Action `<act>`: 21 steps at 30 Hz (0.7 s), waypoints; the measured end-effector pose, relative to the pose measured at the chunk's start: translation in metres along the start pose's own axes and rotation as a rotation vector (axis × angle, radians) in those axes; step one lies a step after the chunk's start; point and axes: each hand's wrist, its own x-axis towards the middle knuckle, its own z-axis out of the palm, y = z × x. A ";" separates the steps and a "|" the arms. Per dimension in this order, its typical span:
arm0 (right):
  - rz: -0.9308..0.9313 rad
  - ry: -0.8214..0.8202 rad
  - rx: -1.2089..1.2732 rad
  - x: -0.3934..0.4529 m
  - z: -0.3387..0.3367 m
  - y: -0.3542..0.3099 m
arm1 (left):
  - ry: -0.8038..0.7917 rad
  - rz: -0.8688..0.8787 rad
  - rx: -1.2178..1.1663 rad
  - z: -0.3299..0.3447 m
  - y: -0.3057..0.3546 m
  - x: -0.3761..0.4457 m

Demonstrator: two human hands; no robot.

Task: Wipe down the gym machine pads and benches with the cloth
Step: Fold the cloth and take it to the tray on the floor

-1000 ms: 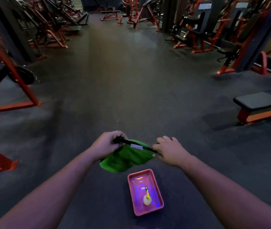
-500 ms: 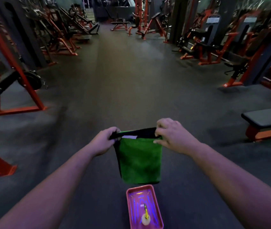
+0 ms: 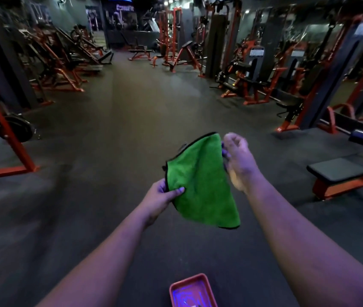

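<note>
The green cloth with its dark edging hangs in mid-air in front of me, above the dark floor, spread between my two hands. My left hand pinches the cloth's left edge, thumb on the front face and fingers curled behind. My right hand is at the cloth's upper right edge; it is motion-blurred, so I cannot tell whether its fingers have hold of the fabric. Below, at the bottom edge of the view, a pink tray sits on the floor. To my right stands a flat padded bench on an orange frame. Orange-framed machines line both sides of the aisle.
</note>
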 end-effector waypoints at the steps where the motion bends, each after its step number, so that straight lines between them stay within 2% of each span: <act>1: 0.161 -0.058 -0.010 -0.003 -0.008 0.018 | 0.040 -0.016 -0.029 0.001 -0.002 0.003; 3: 0.464 -0.170 -0.174 -0.023 -0.024 0.067 | 0.121 -0.101 -0.113 -0.001 -0.009 0.006; 5: 0.536 -0.156 -0.325 -0.033 -0.038 0.112 | 0.178 -0.241 -0.185 -0.007 -0.023 0.006; 8: 0.462 0.004 -0.346 -0.043 -0.051 0.154 | 0.233 -0.361 -0.042 -0.017 -0.060 -0.003; 11: 0.372 0.089 -0.529 -0.038 -0.065 0.185 | 0.306 -0.329 0.244 -0.028 -0.102 -0.003; 14: 0.326 0.114 -0.699 -0.032 -0.089 0.224 | 0.216 -0.265 0.512 -0.031 -0.138 0.003; 17: 0.300 -0.043 -0.846 -0.028 -0.105 0.244 | 0.079 -0.295 0.809 -0.023 -0.162 0.006; 21: 0.324 -0.298 -1.170 -0.015 -0.145 0.310 | -0.035 -0.371 1.187 -0.010 -0.230 0.015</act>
